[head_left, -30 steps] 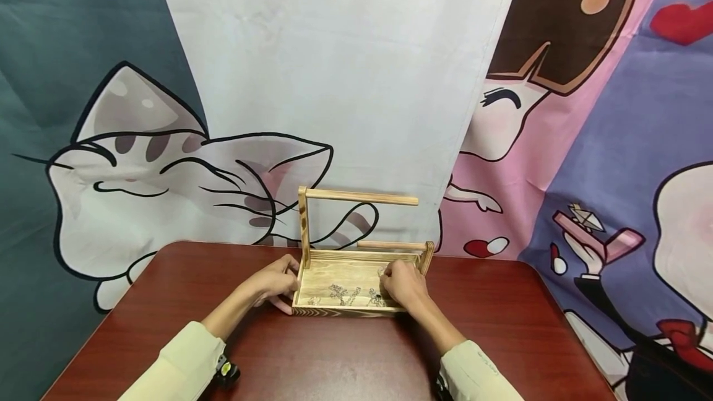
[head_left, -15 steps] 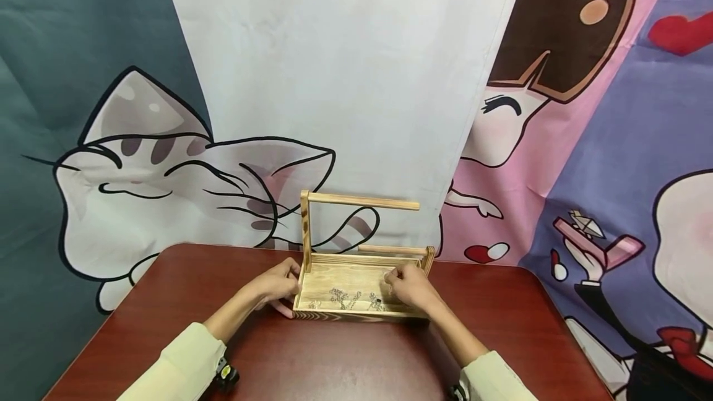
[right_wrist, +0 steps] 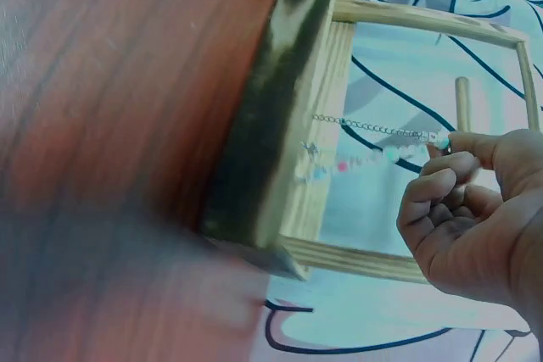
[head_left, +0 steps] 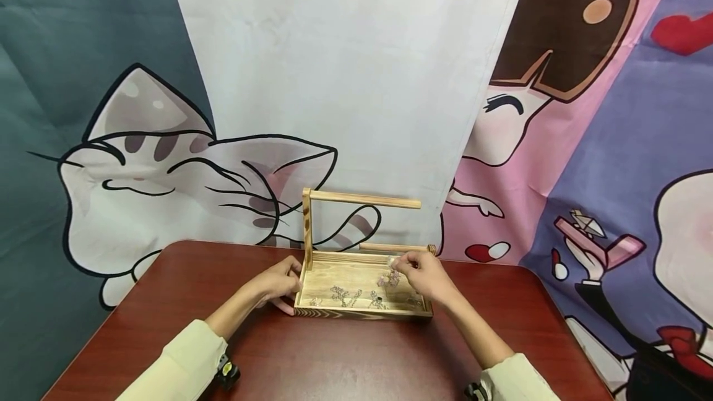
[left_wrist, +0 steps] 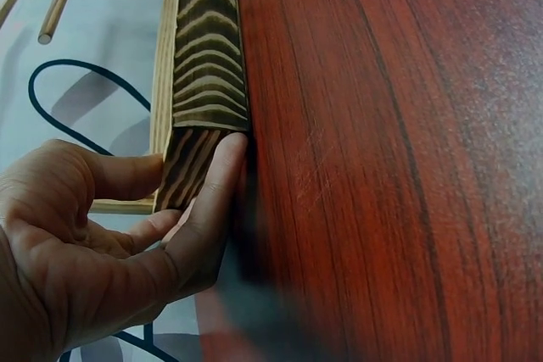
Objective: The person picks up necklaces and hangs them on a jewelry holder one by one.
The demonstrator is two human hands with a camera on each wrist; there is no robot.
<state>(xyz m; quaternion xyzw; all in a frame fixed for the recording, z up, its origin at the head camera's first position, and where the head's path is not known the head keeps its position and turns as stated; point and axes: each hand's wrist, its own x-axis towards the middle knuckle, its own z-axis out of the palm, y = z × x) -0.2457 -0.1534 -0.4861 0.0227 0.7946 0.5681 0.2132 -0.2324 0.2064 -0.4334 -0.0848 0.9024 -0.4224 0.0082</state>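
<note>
A wooden jewelry stand has a shallow tray, a tall left post with an upper bar, and a lower bar on the right. My left hand grips the tray's left front corner, thumb on the near-side rim and fingers against the outside, as the left wrist view shows. Above the tray's right part, my right hand pinches a beaded bracelet by one end between thumb and index finger. Its pastel beads and silver extension chain hang down toward the tray.
Several pieces of jewelry lie along the tray's front, among them a tangled chain and a piece with a dark part. The stand rests on a reddish-brown table. Behind it hangs a printed cloth.
My right hand has risen and moved slightly right, lifting the beaded bracelet, which now hangs in view below the fingers. The left hand keeps its grip on the tray.
</note>
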